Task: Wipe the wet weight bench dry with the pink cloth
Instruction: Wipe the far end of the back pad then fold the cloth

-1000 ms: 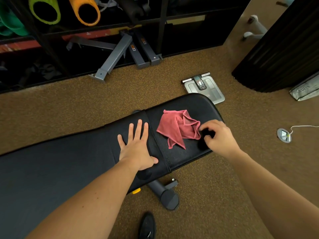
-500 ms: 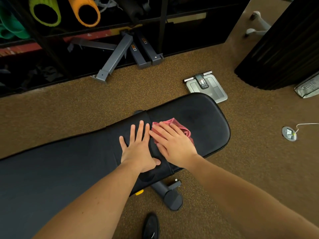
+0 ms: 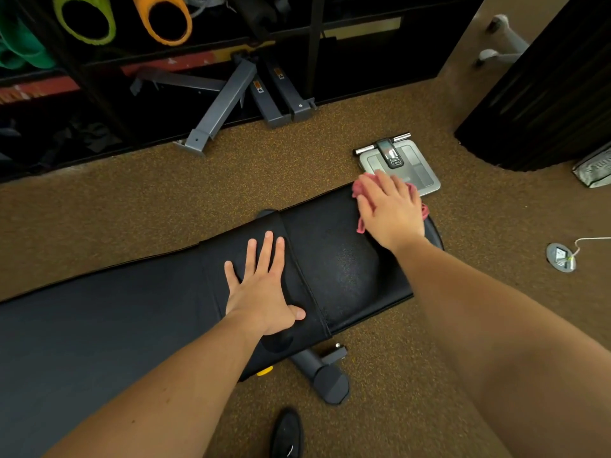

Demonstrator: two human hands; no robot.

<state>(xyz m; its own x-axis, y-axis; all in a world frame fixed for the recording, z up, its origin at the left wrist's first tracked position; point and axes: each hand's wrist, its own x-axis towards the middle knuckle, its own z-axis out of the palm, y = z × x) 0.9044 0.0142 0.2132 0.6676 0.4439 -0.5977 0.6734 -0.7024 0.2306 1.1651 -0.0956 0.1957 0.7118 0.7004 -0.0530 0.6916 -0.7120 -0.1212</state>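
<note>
Pink cloth (image 3: 360, 188) lies bunched under flat right hand (image 3: 390, 209) on bench (image 3: 344, 269)

Legible text is scarce. A grey packet (image 3: 593, 168) at the right edge of the floor carries pale lettering, cut off by the frame and seen at an angle; it cannot be read with confidence. The two grey steel bars (image 3: 277, 94) leaning at the shelving each bear a small sticker (orange and black, warning type), but the print on them is too small to make out. The bathroom scale (image 3: 401, 166) on the floor has a dark display panel showing no readable figures. The black bench pad (image 3: 344, 276) shows no brand mark or label on its visible surface. No numbers or signs can be read elsewhere.
</note>
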